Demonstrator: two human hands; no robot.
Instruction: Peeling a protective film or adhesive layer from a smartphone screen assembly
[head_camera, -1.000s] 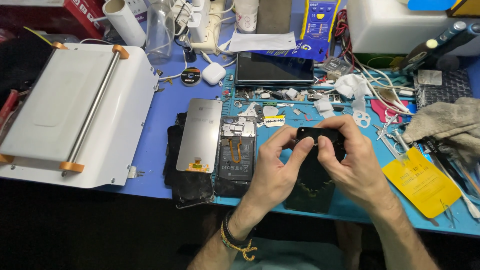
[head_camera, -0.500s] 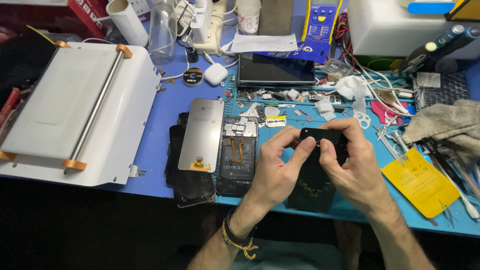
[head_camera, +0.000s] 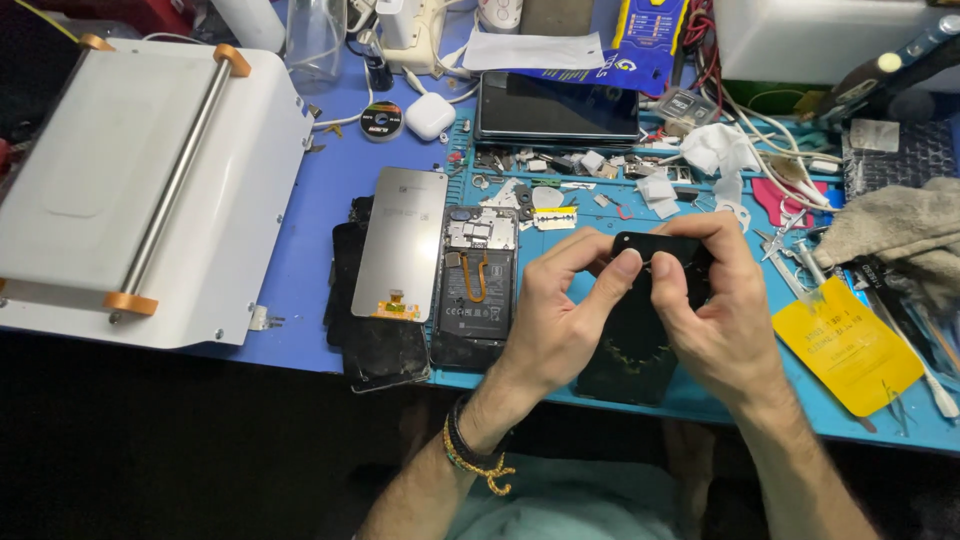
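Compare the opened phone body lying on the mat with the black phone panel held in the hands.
The opened phone body lies flat on the blue mat, untouched; the black phone panel is gripped by the left hand and right hand. The body shows battery and circuit parts; the panel is plain dark. Both are phone-sized rectangles.

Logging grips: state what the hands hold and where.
Both hands, left and right, hold a black phone panel by its top edge, pinched between thumbs and fingers.
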